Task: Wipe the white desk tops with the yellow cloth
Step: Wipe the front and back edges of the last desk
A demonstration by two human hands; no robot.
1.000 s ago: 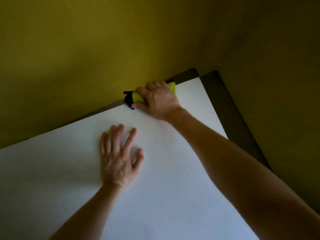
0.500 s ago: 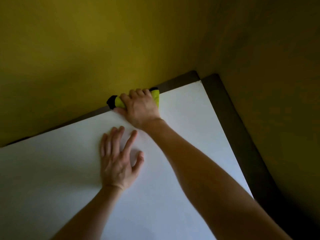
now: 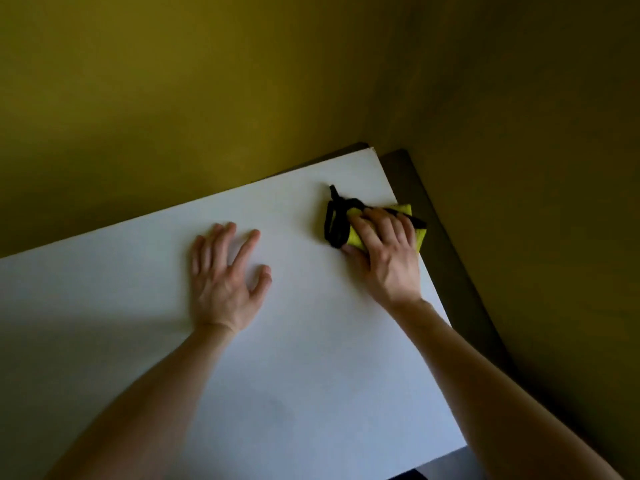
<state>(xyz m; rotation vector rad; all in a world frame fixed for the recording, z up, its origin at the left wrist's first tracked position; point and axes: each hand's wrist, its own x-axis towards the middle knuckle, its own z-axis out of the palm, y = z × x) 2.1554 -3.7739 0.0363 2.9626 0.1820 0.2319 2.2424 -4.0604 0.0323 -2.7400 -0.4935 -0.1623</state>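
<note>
The yellow cloth point(image 3: 355, 233) is pressed onto the white table point(image 3: 311, 341) under the right hand point(image 3: 388, 258), fingers point(image 3: 363, 233) laid over it. The left hand point(image 3: 225, 285) is laid flat, fingers spread.

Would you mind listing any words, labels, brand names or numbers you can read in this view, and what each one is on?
None: no readable text shows anywhere in this view.
The white desk top is blank.
The yellow cloth under the right hand and its black cord carry no visible label.
The left hand lies flat on bare surface.
The yellow-green walls are plain.
</note>
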